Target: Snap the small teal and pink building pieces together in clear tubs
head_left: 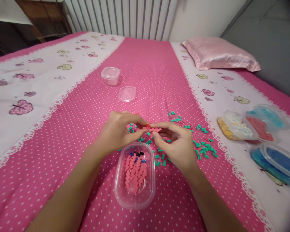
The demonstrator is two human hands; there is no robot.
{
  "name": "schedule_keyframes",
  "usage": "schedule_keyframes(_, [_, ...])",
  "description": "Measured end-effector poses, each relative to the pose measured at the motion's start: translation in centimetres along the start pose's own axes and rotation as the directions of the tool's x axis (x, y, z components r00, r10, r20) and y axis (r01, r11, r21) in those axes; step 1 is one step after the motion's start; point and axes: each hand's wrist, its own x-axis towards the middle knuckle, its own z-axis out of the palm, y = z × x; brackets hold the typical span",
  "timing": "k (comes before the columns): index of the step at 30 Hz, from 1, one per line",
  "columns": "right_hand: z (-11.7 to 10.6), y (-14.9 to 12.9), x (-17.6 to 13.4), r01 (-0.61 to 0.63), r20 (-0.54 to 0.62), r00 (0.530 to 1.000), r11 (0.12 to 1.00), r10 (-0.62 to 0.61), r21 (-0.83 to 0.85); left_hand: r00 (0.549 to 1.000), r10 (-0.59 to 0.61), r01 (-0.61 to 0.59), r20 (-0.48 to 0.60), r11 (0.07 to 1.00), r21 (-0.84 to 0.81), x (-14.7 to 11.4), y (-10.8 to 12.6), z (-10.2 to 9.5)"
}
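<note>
Between my hands is a small strip of joined pink building bricks. My left hand pinches its left end, where a red-orange piece shows. The right end is gripped by thumb and fingers of my right hand. Just below, nearer to me, stands a clear plastic container. Inside it lie several stepped pink brick strips with a few black and blue bricks at the far end. Loose green bricks are scattered under and around my hands, with some pink ones among them.
Farther off on the pink dotted bedspread are a clear tub and a clear lid. To the right sit boxes of yellow, white, red and turquoise bricks and a blue-filled box. A pillow lies at the back right.
</note>
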Motion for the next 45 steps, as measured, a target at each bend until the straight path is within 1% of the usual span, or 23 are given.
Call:
schedule_keyframes(2, [-0.03,0.04,-0.02,-0.01,0.002,1.0,1.0,0.01,-0.001,1.0,-0.017,0.017,0.013,1.0,0.0,-0.02,-0.18,0.07])
schedule_keyframes(4, [-0.05,0.08,-0.03,-0.016,0.004,1.0,1.0,0.016,0.005,1.0,-0.006,0.005,0.017,1.0,0.015,-0.03,-0.37,0.14])
schedule_keyframes(8, [0.02,0.13,0.09,-0.037,0.005,0.999,0.998,0.037,0.053,0.998,0.069,-0.069,0.005,0.996,0.05,-0.02,-0.47,0.18])
schedule_keyframes(11, [0.11,0.07,0.23,-0.061,0.001,0.998,0.992,0.062,0.109,0.994,0.104,-0.104,-0.011,0.993,0.048,0.03,-0.33,0.14])
schedule_keyframes(17, [0.18,-0.08,0.29,-0.092,0.004,0.996,0.98,0.092,0.174,0.998,0.062,-0.061,-0.02,0.998,0.004,0.05,0.0,-0.11])
schedule_keyframes(24, [0.26,-0.26,0.26,-0.053,-0.012,0.998,0.981,0.056,0.185,0.995,0.096,-0.097,-0.025,0.995,-0.013,0.12,0.17,-0.1])
schedule_keyframes(30, [0.32,-0.17,0.18,-0.005,-0.026,1.0,0.978,0.011,0.211,0.984,0.159,-0.16,-0.079,0.987,-0.003,-0.05,-0.35,0.3])
schedule_keyframes(37, [0.58,-0.27,0.19,-0.004,-0.036,0.999,0.974,0.012,0.225,0.979,0.181,-0.181,-0.093,0.983,0.004,-0.12,-0.25,0.5])
schedule_keyframes(42, [0.6,-0.14,0.05,0.001,-0.036,0.999,0.968,0.008,0.25,0.965,0.228,-0.231,-0.126,0.973,-0.006,-0.03,-0.16,0.68])
schedule_keyframes(45, [0.61,-0.14,0.03,0.011,-0.044,0.999,0.966,0.001,0.257,0.964,0.226,-0.23,-0.142,0.973,-0.012,-0.01,-0.11,0.65])
